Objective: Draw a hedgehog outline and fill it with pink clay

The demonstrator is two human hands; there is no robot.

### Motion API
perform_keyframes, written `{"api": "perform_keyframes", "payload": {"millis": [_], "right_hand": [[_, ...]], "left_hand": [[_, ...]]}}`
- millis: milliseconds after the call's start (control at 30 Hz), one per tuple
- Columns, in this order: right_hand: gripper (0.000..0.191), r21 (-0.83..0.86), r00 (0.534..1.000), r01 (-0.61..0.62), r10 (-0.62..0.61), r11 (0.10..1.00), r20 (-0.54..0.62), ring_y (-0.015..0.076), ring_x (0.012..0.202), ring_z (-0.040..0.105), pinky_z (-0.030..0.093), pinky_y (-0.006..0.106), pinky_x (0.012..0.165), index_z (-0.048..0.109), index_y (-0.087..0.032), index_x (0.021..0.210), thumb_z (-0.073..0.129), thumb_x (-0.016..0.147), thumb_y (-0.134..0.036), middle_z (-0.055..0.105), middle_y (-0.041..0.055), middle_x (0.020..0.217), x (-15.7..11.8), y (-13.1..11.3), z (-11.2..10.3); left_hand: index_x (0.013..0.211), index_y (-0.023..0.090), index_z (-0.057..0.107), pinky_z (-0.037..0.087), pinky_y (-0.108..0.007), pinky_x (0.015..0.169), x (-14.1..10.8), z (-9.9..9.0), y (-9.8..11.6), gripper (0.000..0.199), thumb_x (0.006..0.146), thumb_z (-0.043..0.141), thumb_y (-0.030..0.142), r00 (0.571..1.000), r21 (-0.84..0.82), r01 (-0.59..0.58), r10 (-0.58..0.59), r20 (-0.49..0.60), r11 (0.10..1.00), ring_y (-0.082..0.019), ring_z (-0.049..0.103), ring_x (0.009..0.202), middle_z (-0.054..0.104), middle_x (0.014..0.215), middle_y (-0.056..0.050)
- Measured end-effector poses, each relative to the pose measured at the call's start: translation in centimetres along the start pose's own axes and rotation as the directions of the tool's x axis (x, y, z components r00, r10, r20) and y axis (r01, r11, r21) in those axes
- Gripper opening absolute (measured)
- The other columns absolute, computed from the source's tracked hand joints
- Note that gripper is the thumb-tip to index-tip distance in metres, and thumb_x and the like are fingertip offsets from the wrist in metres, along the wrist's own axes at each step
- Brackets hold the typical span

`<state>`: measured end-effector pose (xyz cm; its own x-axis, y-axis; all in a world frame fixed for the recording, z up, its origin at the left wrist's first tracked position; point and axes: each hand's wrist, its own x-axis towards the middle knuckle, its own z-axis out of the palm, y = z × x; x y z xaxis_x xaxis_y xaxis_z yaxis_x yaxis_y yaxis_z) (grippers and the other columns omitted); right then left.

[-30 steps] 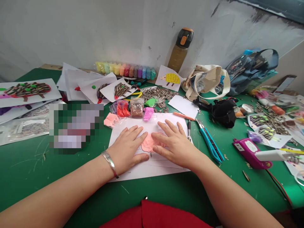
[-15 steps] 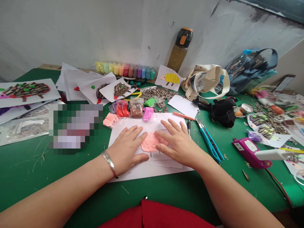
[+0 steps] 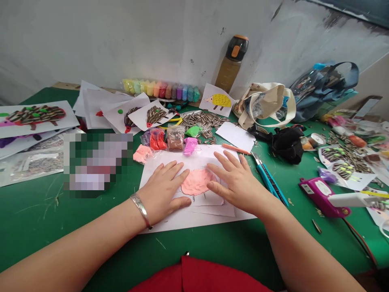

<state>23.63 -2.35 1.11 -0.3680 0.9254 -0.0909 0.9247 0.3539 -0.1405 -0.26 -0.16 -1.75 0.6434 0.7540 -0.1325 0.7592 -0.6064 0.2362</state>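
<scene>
A flattened oval of pink modelling clay [image 3: 198, 182] lies on a white sheet of paper [image 3: 170, 221], with short drawn leg marks below it. My left hand [image 3: 167, 187] rests flat on the paper at the clay's left edge, fingers spread and nothing held. On the other side my right hand [image 3: 235, 182] is open too, fingers apart, its thumb and fingertips close to the clay's right edge. Whether those fingertips touch the clay I cannot tell. Beyond the hands lie a pink clay lump [image 3: 142, 154] and bagged brown clay [image 3: 175, 138].
Sunflower seeds [image 3: 205, 121] are heaped behind the clay packets. A blue utility knife [image 3: 270, 180] and an orange pen [image 3: 235, 149] lie to the right, near a magenta glue gun [image 3: 323, 196]. Finished seed pictures [image 3: 38, 115] sit at left; a bottle [image 3: 231, 65] leans against the wall.
My right hand has slid a little to the right, uncovering the right part of the pink clay. My left hand stays in place beside it.
</scene>
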Motion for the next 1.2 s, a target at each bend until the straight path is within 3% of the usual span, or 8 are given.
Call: {"api": "perform_keyframes", "payload": {"millis": [200, 400, 600, 800, 1000, 1200], "right_hand": [[0.060, -0.050, 0.999, 0.052, -0.052, 0.997, -0.002, 0.0370, 0.143, 0.016, 0.005, 0.064, 0.111, 0.057, -0.024, 0.129, 0.032, 0.091, -0.063, 0.032, 0.0109, 0.153, 0.01, -0.51, 0.55], [0.055, 0.039, 1.000, 0.012, -0.012, 0.999, 0.002, 0.0366, 0.142, 0.020, 0.011, 0.066, 0.110, 0.055, -0.032, 0.131, 0.034, 0.091, -0.063, 0.033, 0.0084, 0.153, 0.26, -0.26, 0.39], [0.052, 0.037, 0.997, 0.071, -0.071, 0.997, 0.017, 0.0379, 0.141, 0.022, 0.010, 0.067, 0.109, 0.054, -0.032, 0.132, 0.038, 0.091, -0.060, 0.037, 0.0071, 0.151, 0.39, -0.59, 0.67], [0.055, 0.045, 0.999, 0.040, -0.038, 0.998, -0.033, 0.0361, 0.143, 0.017, 0.010, 0.066, 0.110, 0.053, -0.032, 0.134, 0.036, 0.091, -0.062, 0.030, 0.0079, 0.155, 0.31, -0.35, 0.58], [0.052, 0.034, 0.996, 0.089, -0.089, 0.995, -0.011, 0.0375, 0.142, 0.020, 0.009, 0.067, 0.109, 0.055, -0.031, 0.131, 0.037, 0.092, -0.060, 0.034, 0.0076, 0.153, 0.61, -0.74, 1.05], [0.052, 0.051, 0.997, 0.056, -0.053, 0.997, -0.051, 0.0355, 0.143, 0.018, 0.011, 0.067, 0.110, 0.054, -0.032, 0.132, 0.036, 0.092, -0.060, 0.030, 0.0076, 0.154, 0.32, -0.38, 0.66]], "left_hand": [[0.141, 0.017, 0.043, 0.020, -0.052, 0.114, 0.07, 0.19, -0.11, 0.070, 0.084, 0.057, 0.055, 1.000, 0.003, -0.008, 0.008, -0.021, 1.000, -0.034, 0.026, 0.140, 0.036, 0.150, -0.014], [0.140, 0.017, 0.044, 0.022, -0.054, 0.113, 0.06, 0.00, -0.08, 0.069, 0.084, 0.057, 0.056, 1.000, -0.005, -0.010, 0.010, -0.014, 1.000, -0.035, 0.026, 0.139, 0.037, 0.149, -0.015], [0.140, 0.016, 0.044, 0.021, -0.054, 0.113, 0.03, -0.07, 0.02, 0.068, 0.084, 0.060, 0.052, 1.000, -0.022, -0.009, 0.008, -0.018, 1.000, -0.035, 0.026, 0.140, 0.037, 0.149, -0.016], [0.142, 0.016, 0.042, 0.019, -0.053, 0.114, 0.00, -0.14, 0.03, 0.071, 0.084, 0.058, 0.055, 1.000, -0.018, 0.003, -0.003, 0.000, 1.000, -0.035, 0.024, 0.141, 0.034, 0.151, -0.015], [0.140, 0.016, 0.044, 0.022, -0.055, 0.112, -0.02, -0.10, 0.06, 0.069, 0.084, 0.059, 0.053, 1.000, -0.004, -0.006, 0.006, -0.007, 1.000, -0.035, 0.026, 0.140, 0.036, 0.150, -0.016], [0.140, 0.015, 0.044, 0.021, -0.055, 0.113, -0.06, -0.02, -0.06, 0.071, 0.084, 0.059, 0.055, 1.000, -0.020, -0.012, 0.012, -0.016, 1.000, -0.035, 0.026, 0.140, 0.036, 0.150, -0.017]]}}
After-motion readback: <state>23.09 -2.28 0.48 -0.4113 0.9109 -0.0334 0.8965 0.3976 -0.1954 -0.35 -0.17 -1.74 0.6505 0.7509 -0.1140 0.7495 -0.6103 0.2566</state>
